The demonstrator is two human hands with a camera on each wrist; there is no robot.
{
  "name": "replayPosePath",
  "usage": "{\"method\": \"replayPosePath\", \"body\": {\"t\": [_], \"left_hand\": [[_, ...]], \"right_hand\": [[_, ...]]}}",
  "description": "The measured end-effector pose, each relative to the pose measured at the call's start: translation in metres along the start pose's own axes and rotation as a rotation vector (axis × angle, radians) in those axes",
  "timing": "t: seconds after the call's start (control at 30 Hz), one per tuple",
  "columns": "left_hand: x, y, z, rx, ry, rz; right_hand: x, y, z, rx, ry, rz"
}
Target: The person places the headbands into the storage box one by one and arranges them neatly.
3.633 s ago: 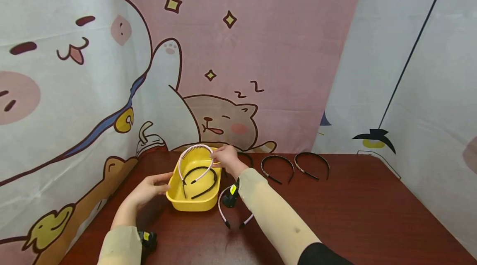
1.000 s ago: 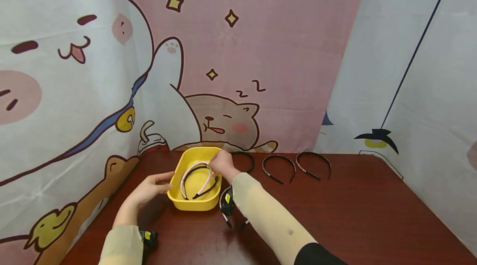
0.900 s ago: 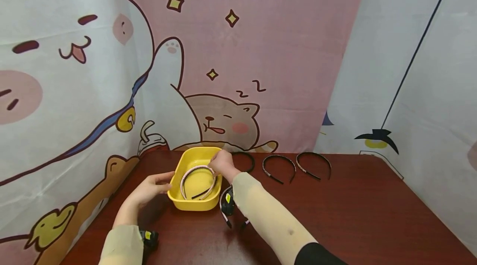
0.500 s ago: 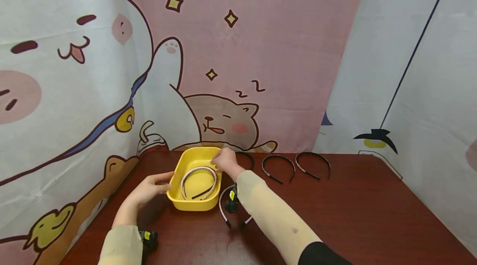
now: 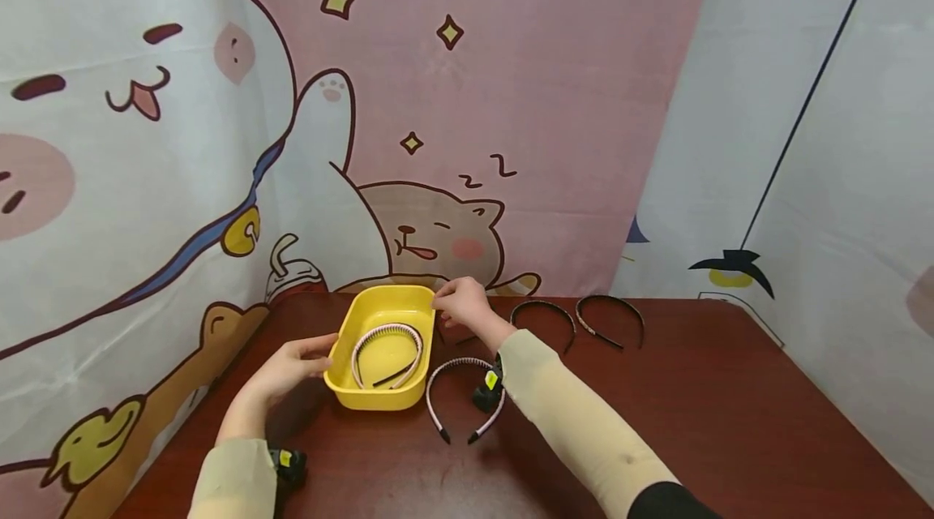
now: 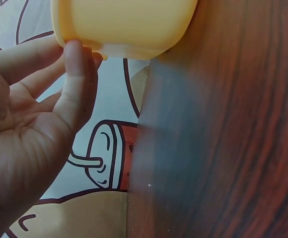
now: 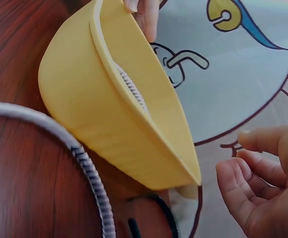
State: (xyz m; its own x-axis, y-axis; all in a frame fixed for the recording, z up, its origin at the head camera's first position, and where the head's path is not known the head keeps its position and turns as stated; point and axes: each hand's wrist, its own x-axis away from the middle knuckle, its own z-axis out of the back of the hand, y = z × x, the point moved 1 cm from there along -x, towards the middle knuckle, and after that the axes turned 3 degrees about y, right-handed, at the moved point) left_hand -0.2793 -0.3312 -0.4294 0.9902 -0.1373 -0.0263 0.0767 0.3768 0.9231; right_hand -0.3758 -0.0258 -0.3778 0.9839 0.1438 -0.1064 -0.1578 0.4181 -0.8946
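Note:
My left hand (image 5: 288, 373) pinches the left rim of a yellow plastic basin (image 5: 379, 400), with thumb and fingers on either side of the edge in the left wrist view. Inside the basin lies a pink toothed headband (image 5: 396, 328), overlapping a black headband (image 5: 394, 375). Just past the right rim hovers my right hand (image 5: 467, 306), its fingers loosely bent and nothing between them. Below it on the table is another pink headband (image 5: 438, 413), partly covered by the wrist camera; its ribbed band (image 7: 92, 173) shows in the right wrist view.
Two dark headbands (image 5: 543, 302) (image 5: 613, 298) lie at the back right of the brown table (image 5: 693, 422). Another black headband (image 7: 169, 213), mostly hidden by the right hand in the head view, lies beside the basin. A cartoon-printed cloth (image 5: 554, 138) rises behind the table.
My right hand has lowered the pink headband into the basin, let it go, and moved out rightward over the rim. My left hand has stayed on the basin.

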Motion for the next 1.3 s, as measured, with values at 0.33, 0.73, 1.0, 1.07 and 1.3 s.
{"method": "replayPosePath", "body": {"t": [0.33, 0.73, 1.0, 1.07, 1.3], "left_hand": [[0.000, -0.001, 0.002, 0.002, -0.015, -0.017], [-0.001, -0.002, 0.000, -0.018, -0.008, 0.005], [0.001, -0.003, 0.001, -0.006, -0.015, 0.001], [0.001, -0.003, 0.001, -0.002, -0.025, -0.011], [0.000, -0.002, 0.001, 0.003, -0.035, -0.017]], "right_hand": [[0.017, 0.026, 0.041, -0.032, -0.013, -0.015], [0.042, 0.076, 0.067, -0.201, -0.047, -0.072], [0.053, 0.102, 0.069, -0.259, -0.139, -0.108], [0.056, 0.108, 0.069, -0.265, -0.150, -0.111], [0.062, 0.126, 0.071, -0.300, -0.174, -0.139]]}}
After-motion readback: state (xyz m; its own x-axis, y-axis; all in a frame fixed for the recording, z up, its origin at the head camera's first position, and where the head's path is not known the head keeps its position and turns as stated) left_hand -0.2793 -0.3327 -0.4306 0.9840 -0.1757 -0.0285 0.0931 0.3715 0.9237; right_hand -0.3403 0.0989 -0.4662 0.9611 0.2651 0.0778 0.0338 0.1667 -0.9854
